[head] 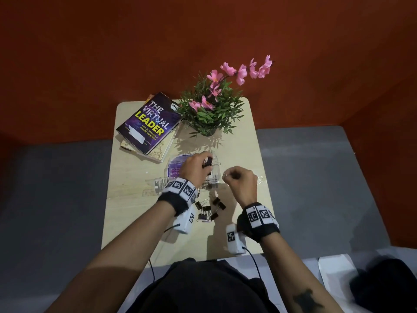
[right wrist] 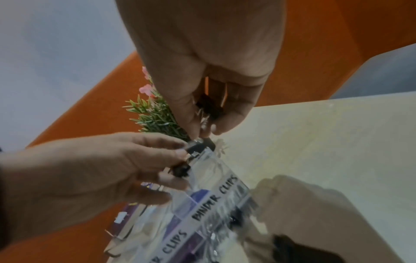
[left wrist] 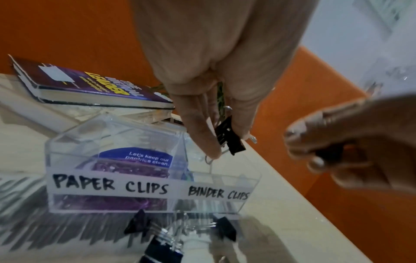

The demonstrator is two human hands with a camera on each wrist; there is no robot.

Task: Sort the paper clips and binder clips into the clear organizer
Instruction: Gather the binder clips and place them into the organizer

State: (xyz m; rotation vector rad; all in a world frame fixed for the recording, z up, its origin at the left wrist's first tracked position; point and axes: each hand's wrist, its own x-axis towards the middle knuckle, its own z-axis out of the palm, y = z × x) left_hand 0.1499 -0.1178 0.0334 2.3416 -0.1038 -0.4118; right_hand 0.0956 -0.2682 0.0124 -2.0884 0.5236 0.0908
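Observation:
A clear organizer (left wrist: 112, 185) with handwritten "PAPER CLIPS" and "BINDER CLIPS" labels stands mid-table (head: 213, 177). Purple paper clips (left wrist: 126, 169) fill its left compartment. My left hand (left wrist: 229, 145) pinches a black binder clip (left wrist: 231, 140) just above the binder-clip compartment; in the right wrist view a second black clip (right wrist: 180, 171) shows in the same fingers. My right hand (right wrist: 203, 132) hovers right of the organizer, curled round another black binder clip (right wrist: 209, 106). Several loose binder clips (head: 209, 208) lie in front of the organizer.
A stack of books (head: 149, 123) lies at the table's back left and a potted plant with pink flowers (head: 209, 109) at the back centre. Clear plastic (head: 151, 186) lies left of the organizer. The small beige table (head: 243, 143) ends close on both sides.

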